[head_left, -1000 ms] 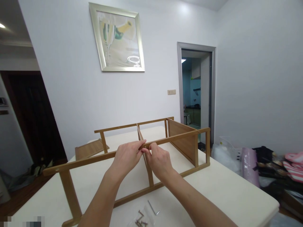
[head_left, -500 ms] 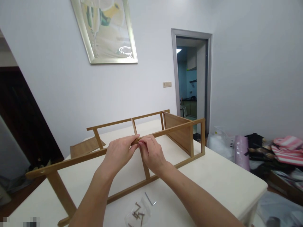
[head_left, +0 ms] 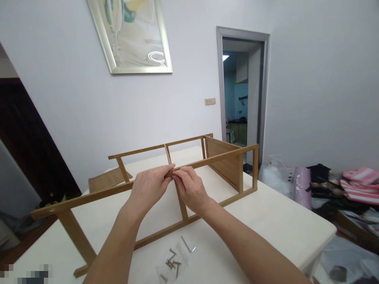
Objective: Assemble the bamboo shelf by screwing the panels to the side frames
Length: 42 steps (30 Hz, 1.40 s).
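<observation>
A brown wooden frame [head_left: 222, 159], with rails, crossbars and a slatted-edge panel at its right end, rests on its side on the white table [head_left: 278, 221]. My left hand [head_left: 151, 185] is closed around the near upper rail, thumb underneath, where a middle crossbar [head_left: 181, 201] meets it. Right beside it, my right hand [head_left: 189, 185] pinches at the same joint; whatever its fingertips hold is hidden. In front of the frame lies a clear plastic bag [head_left: 183, 256] with several bolts [head_left: 172, 265] on it. An L-shaped hex key [head_left: 188, 244] is next to the bag.
Another wooden panel [head_left: 108, 179] lies at the table's far left. A framed picture [head_left: 139, 70] hangs on the wall, left of a doorway [head_left: 219, 79]. Right of the table are a purple roll [head_left: 302, 187], striped pink cloth [head_left: 359, 185] and plastic bags [head_left: 343, 256].
The view has tilted slightly downward. Both hands stay at the same joint, and my right fingers have shifted a little against the rail.
</observation>
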Motion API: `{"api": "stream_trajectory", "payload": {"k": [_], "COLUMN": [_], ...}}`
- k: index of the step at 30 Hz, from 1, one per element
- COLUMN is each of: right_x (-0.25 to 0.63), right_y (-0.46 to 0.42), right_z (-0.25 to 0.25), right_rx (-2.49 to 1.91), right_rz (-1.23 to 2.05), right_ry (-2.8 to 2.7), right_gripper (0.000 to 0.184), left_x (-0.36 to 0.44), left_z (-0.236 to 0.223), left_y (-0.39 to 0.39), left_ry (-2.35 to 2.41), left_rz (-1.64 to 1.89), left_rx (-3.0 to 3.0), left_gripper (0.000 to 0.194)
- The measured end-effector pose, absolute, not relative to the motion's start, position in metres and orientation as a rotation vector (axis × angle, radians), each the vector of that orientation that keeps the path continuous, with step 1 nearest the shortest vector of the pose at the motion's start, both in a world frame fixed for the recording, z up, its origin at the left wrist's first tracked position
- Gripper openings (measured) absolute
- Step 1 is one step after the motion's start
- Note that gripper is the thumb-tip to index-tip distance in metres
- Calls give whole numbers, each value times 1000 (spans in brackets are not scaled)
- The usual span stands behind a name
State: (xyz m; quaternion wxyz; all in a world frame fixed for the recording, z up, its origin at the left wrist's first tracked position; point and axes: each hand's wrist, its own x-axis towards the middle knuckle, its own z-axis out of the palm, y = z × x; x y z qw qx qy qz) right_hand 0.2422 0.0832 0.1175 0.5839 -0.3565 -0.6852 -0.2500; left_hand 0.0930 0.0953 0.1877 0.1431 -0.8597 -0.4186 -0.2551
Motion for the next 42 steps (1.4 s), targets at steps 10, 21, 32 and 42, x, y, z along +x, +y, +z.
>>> {"api": "stream_trajectory", "payload": {"k": [10,21,32,42], "right_x": [243,240,236,229], "right_y": [80,76,74,78], "right_z": [125,122,128,134], "right_rx": [-916,-1050,-1024,-1210], "right_rz": [-823,-701,-736,-1031], "right_ry": [-1702,-1618,-1630,-1632], "right_gripper": [15,16,14,23], "left_x": [92,92,93,94], "left_z": [185,187,186,186], "left_y": [97,95,97,99], "left_ry": [-1181,-1211,-1223,-1215], "left_rz": [-765,-745,-722,-739], "left_rx": [-2491,-2483,-2476,-2480], "left_gripper": [36,42,37,37]}}
